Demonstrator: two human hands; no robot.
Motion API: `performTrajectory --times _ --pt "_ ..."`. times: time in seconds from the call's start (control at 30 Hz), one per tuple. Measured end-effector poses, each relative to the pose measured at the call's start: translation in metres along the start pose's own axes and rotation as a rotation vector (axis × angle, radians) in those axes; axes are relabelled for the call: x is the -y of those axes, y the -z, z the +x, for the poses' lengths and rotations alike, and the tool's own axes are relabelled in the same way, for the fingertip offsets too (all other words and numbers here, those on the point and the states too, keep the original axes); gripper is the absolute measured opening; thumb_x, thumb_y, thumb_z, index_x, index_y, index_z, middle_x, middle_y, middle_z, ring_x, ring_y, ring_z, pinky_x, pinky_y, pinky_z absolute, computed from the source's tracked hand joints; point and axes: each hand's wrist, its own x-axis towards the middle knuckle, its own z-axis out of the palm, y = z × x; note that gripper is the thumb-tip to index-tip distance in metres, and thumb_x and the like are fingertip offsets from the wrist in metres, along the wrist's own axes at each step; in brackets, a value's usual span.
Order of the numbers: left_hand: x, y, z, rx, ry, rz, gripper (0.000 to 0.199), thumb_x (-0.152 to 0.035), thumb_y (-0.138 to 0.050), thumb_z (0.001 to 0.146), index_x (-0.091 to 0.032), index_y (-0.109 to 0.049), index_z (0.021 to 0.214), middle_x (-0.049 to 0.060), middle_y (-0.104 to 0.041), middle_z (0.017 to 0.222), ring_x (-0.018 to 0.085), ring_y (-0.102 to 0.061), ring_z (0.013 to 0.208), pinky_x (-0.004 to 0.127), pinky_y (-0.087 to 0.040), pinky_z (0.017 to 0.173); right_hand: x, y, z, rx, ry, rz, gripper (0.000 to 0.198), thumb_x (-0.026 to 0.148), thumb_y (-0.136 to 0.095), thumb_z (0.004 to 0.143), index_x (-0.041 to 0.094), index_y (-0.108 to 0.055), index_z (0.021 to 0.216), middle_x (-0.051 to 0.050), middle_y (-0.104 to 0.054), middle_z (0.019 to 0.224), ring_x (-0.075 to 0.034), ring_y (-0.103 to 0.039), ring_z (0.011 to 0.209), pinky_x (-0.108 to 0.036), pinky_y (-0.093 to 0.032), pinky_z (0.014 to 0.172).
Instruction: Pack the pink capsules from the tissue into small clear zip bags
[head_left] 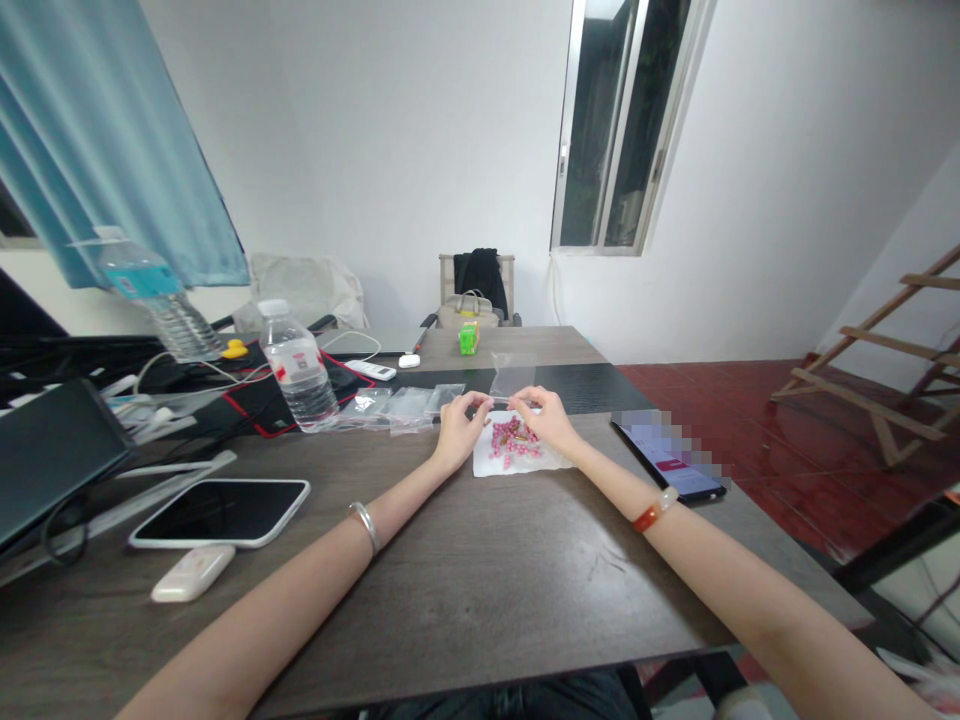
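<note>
My left hand and my right hand meet close together over the middle of the table, thumbs and index fingers pinched. A thin pale strip or line seems to run between the fingertips, too small to name. Just beyond them is a clear plastic bag; whether the fingers touch it I cannot tell. Below the hands, a white sheet bears a pile of small pink beads with a few brownish or gold pieces among them. My right hand partly covers the sheet's far right side.
Several clear bags lie left of my hands, beside a water bottle. A white-framed phone or tablet and a white case lie nearer left. To the right is a dark phone; farther back stands a green box.
</note>
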Motion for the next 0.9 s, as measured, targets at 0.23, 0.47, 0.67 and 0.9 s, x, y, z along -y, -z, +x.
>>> performTrajectory --times 0.23,0.47,0.67,0.9 --pt "-0.0017 -0.0011 -0.0009 0.019 0.006 -0.120 0.020 -0.034 -0.053 0.085 -0.018 -0.062 0.077 0.003 -0.066 0.077 0.018 -0.060 0.077 0.029 -0.045 0.074 -0.0025 -0.0004 -0.0001 0.013 -0.043 0.015 0.016 0.030 -0.060 0.081 0.018 -0.068 0.072 -0.005 -0.069 0.075 -0.018 -0.060 0.074 -0.031 -0.044 0.073" --pt "-0.0026 0.0000 -0.0002 -0.001 -0.021 -0.093 0.021 -0.034 -0.051 0.086 -0.019 -0.058 0.073 0.001 -0.061 0.073 0.017 -0.057 0.074 0.029 -0.042 0.074 -0.0010 0.0001 0.0009 0.018 -0.047 0.044 0.016 0.030 -0.059 0.081 0.019 -0.067 0.073 -0.005 -0.070 0.078 -0.019 -0.061 0.078 -0.031 -0.043 0.073" --pt "-0.0009 0.0015 0.0006 -0.063 0.045 -0.115 0.021 -0.034 -0.049 0.086 -0.019 -0.056 0.072 0.001 -0.059 0.071 0.017 -0.056 0.075 0.029 -0.041 0.075 -0.0015 0.0009 0.0020 0.006 -0.054 0.065 0.017 0.030 -0.058 0.080 0.017 -0.066 0.074 -0.005 -0.069 0.076 -0.018 -0.061 0.075 -0.029 -0.043 0.069" --pt "-0.0019 0.0001 -0.0001 -0.052 0.113 -0.210 0.020 -0.034 -0.051 0.083 -0.019 -0.055 0.070 0.000 -0.058 0.071 0.016 -0.055 0.074 0.027 -0.041 0.073 -0.0035 0.0009 0.0022 -0.017 -0.027 0.022 0.020 0.032 -0.055 0.083 0.018 -0.065 0.071 -0.004 -0.069 0.074 -0.018 -0.060 0.074 -0.030 -0.042 0.073"
